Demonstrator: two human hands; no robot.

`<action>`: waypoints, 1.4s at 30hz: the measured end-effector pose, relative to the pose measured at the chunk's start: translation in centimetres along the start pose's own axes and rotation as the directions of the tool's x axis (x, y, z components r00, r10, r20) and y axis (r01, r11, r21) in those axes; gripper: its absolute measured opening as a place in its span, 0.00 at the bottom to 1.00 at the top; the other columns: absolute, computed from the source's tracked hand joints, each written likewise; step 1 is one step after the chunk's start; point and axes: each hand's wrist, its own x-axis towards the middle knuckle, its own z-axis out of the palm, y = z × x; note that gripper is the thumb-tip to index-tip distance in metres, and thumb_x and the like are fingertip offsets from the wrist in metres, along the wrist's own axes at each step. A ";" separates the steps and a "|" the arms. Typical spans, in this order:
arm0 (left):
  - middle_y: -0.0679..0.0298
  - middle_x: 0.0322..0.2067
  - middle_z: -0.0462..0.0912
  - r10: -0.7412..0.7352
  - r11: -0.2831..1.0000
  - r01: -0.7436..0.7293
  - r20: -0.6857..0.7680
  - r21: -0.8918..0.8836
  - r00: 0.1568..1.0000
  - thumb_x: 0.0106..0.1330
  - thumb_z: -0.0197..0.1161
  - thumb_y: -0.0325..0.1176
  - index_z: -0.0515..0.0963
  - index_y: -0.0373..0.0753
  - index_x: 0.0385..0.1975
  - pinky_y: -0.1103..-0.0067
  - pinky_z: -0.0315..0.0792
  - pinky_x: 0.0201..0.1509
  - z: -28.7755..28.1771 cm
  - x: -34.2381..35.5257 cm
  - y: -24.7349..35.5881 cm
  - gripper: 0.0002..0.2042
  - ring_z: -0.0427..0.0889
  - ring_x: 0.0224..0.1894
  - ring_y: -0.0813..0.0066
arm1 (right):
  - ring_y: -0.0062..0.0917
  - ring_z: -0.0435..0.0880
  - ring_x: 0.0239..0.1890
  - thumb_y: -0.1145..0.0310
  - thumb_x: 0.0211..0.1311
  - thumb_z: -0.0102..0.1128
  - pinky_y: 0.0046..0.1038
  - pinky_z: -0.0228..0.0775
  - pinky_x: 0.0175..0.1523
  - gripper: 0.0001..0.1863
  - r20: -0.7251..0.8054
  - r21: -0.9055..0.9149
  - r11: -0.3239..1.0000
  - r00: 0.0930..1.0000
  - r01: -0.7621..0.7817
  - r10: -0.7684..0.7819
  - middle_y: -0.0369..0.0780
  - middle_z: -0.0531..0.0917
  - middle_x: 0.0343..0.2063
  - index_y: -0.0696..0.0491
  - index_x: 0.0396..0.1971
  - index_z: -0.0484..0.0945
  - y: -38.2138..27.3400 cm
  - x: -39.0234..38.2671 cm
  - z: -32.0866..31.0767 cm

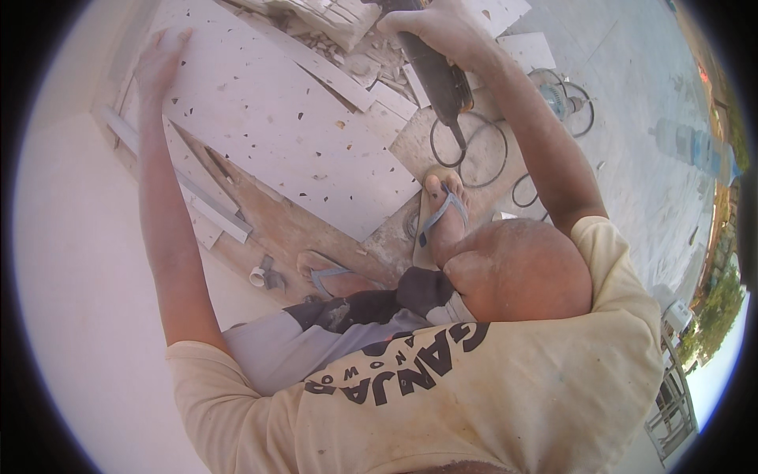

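Hands: grinder point(436, 71), speckled tile point(276, 118)

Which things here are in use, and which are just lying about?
In use: left hand flat on the speckled slab; right hand gripping the power cutter, its cable coiled below.
Lying about: second power tool, metal strip, slab offcuts.

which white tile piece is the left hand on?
The left hand rests flat on the large speckled tile, far bigger than the narrow offcut strips beside it.

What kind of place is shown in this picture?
Probably an outdoor building site where tiles are cut: a large speckled white tile lies on the ground, the right hand grips a power tool, and broken offcuts lie nearby.
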 end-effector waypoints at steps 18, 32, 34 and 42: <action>0.47 0.59 0.81 0.000 0.997 0.001 -0.009 0.075 1.000 0.60 0.61 0.68 0.75 0.36 0.64 0.67 0.67 0.68 0.8 0.1 -0.8 0.42 0.78 0.62 0.54 | 0.27 0.85 0.44 0.64 0.54 0.65 0.29 0.76 0.48 0.23 -0.002 0.077 0.972 0.975 -0.220 0.221 0.42 0.85 0.38 0.59 0.50 0.80 0.0 -1.4 -1.2; 0.55 0.66 0.71 0.260 0.895 -0.191 -0.122 0.403 0.958 0.65 0.60 0.62 0.72 0.41 0.66 0.58 0.56 0.73 0.7 -3.4 2.4 0.36 0.66 0.70 0.55 | 0.23 0.82 0.29 0.56 0.44 0.72 0.28 0.75 0.34 0.24 -0.050 0.131 0.987 0.994 -0.090 0.098 0.40 0.83 0.27 0.58 0.38 0.83 4.7 0.0 0.4; 0.55 0.67 0.70 0.336 0.903 -0.265 -0.168 0.339 0.927 0.66 0.62 0.58 0.71 0.40 0.66 0.57 0.54 0.74 1.4 -5.1 2.9 0.35 0.63 0.71 0.55 | 0.24 0.82 0.29 0.56 0.45 0.72 0.29 0.75 0.34 0.25 -0.020 0.137 0.986 0.995 -0.095 0.099 0.40 0.83 0.28 0.59 0.39 0.82 4.0 -0.1 0.2; 0.54 0.59 0.75 0.564 0.826 -0.552 -0.200 0.118 0.801 0.65 0.68 0.47 0.76 0.35 0.57 0.61 0.60 0.71 2.5 -11.0 7.3 0.26 0.69 0.65 0.56 | 0.24 0.81 0.26 0.57 0.47 0.72 0.30 0.76 0.31 0.25 0.058 0.190 0.967 0.985 -0.170 0.162 0.40 0.82 0.27 0.60 0.40 0.82 4.0 0.1 -0.3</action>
